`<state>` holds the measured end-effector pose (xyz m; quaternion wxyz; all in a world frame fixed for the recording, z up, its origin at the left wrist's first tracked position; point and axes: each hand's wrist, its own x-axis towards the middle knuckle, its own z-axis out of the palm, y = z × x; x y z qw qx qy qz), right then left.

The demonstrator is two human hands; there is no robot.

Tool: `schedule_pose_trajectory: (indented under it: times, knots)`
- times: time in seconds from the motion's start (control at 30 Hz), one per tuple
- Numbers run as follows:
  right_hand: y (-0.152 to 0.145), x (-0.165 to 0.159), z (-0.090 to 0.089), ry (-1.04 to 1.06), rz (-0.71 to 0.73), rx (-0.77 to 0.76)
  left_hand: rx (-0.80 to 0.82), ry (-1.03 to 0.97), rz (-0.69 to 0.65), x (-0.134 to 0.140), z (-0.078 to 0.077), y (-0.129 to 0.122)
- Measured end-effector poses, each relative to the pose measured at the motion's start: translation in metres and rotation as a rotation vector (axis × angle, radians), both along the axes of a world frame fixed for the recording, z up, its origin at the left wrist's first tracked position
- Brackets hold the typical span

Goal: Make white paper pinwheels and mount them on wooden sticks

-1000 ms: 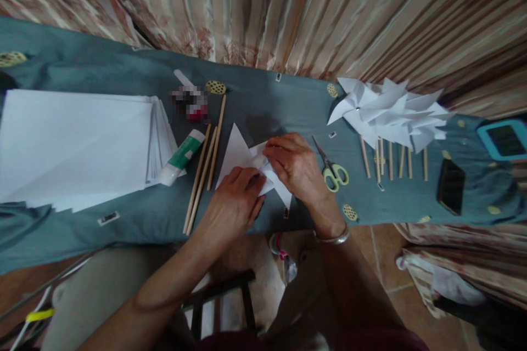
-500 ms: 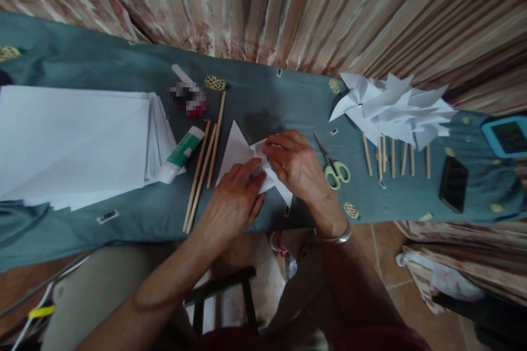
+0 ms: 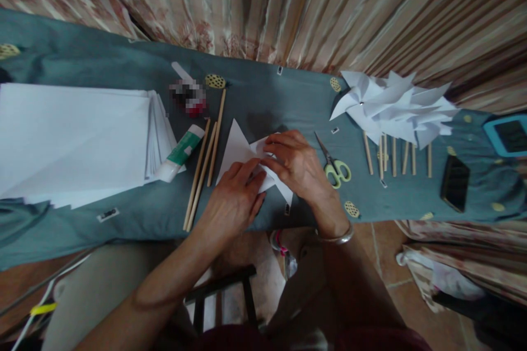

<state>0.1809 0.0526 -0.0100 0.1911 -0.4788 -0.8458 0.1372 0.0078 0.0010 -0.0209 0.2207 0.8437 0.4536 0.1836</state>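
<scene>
A cut white paper piece (image 3: pixel 237 148) lies on the teal cloth of the table (image 3: pixel 263 101), one pointed flap sticking up to the left. My left hand (image 3: pixel 234 197) presses its fingers flat on the paper's middle. My right hand (image 3: pixel 298 167), with a metal bangle at the wrist, pinches a folded flap of the same paper toward the centre. Both hands cover most of the sheet. Three wooden sticks (image 3: pixel 205 159) lie just left of the paper, and green-handled scissors (image 3: pixel 335 164) lie just right of my right hand.
A stack of white paper (image 3: pixel 78 140) fills the left. A glue tube (image 3: pixel 179 154) lies beside it. Finished white pinwheels (image 3: pixel 395 107) on sticks lie at the right, with a black phone (image 3: pixel 454 182) and a blue-edged device (image 3: pixel 508 136). Striped curtains hang behind.
My left fingers have slid slightly forward over the paper's centre, and my right hand has shifted a little with the flap. Nothing else has moved.
</scene>
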Motion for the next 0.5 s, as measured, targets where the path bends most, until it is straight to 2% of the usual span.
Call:
schedule_pose_trajectory:
  times: [0.27,0.5]
  knots:
    - [0.0048,-0.0021,-0.0043,0.017,-0.051,0.039,0.025,0.010,0.013,-0.0004,-0.0015,-0.0014]
    - [0.0085,-0.0013,-0.0080,0.066,-0.090,0.010,0.018,-0.014,0.013,-0.0008,-0.0004,-0.0009]
